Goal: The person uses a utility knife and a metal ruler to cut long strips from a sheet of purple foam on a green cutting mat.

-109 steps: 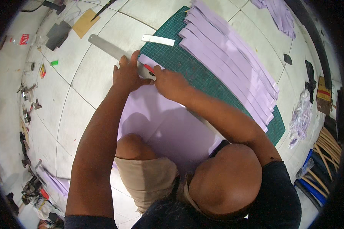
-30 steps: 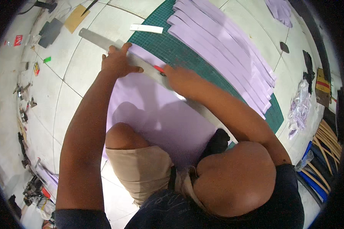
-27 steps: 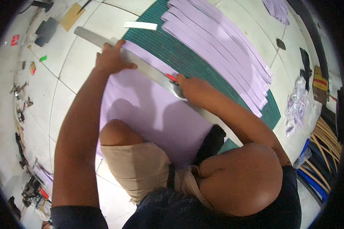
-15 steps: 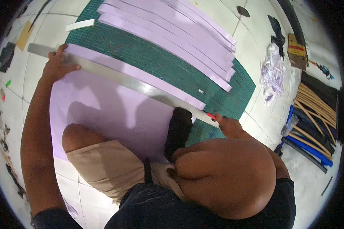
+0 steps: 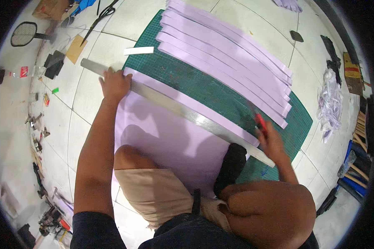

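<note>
Tiled floor (image 5: 87,99): green mat (image 5: 203,87), lilac fabric (image 5: 170,151) across its near-left side, metal ruler (image 5: 199,119) atop. Left hand (image 5: 115,85) outspread, pressing ruler; right hand (image 5: 271,140), gripping red cutter (image 5: 260,121), now off ruler's end: cut probably complete.

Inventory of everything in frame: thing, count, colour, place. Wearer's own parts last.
Mat: 1, green, floor
Fabric strips: several, lilac, mat's far side
Fabric sheet: 1, lilac, centre
Ruler: 1, silver, across sheet
Tool (blurred): 1, red, right hand
White strip: 1, white, mat's far left
Scissors: 1, black, upper left
Card: 1, tan, at scissors' tips
Racket: 1, dark, far upper left
Pad: 1, dark, upper right
Scrap heap: 1, white-lilac, right
Sticks: several, tan, right edge
Tubes: several, blue and black, right edge
Small clutter: uncounted, mixed, left edge
Left hand: 1, bare, on ruler's left end
Right hand: 1, bare, above mat
Foot: 1, black-covered, sheet's right side
Shorts: 1, beige, bottom
</note>
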`<state>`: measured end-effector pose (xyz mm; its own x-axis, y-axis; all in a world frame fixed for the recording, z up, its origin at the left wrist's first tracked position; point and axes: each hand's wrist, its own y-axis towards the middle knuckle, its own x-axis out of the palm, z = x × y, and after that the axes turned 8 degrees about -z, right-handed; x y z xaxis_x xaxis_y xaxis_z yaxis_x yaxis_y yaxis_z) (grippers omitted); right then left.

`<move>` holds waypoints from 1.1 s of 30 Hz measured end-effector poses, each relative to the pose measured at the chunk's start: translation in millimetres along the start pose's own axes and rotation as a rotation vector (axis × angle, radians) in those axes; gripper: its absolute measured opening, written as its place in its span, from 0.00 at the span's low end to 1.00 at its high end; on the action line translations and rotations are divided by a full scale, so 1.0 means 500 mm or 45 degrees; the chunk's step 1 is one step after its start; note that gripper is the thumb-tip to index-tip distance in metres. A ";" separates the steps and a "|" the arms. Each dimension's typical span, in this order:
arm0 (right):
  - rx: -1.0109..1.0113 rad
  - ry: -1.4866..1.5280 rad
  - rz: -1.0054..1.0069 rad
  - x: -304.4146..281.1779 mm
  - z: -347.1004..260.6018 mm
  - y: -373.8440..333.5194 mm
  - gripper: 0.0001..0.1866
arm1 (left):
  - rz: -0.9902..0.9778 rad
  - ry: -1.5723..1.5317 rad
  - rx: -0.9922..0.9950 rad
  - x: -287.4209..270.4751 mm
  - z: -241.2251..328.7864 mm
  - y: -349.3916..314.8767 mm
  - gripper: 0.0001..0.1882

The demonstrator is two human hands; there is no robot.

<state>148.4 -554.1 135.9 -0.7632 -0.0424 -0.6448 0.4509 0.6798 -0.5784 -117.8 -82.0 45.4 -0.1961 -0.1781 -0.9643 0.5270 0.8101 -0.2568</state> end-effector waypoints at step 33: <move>-0.705 -0.389 -0.209 0.275 -0.547 0.419 0.10 | -0.607 0.023 0.018 -0.032 -0.026 0.148 0.19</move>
<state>11.4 -217.4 63.0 -0.5992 -0.3281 -0.7303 -0.0276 0.9201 -0.3907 -86.3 -12.2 42.9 -0.4330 -0.5183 -0.7375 0.3863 0.6326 -0.6713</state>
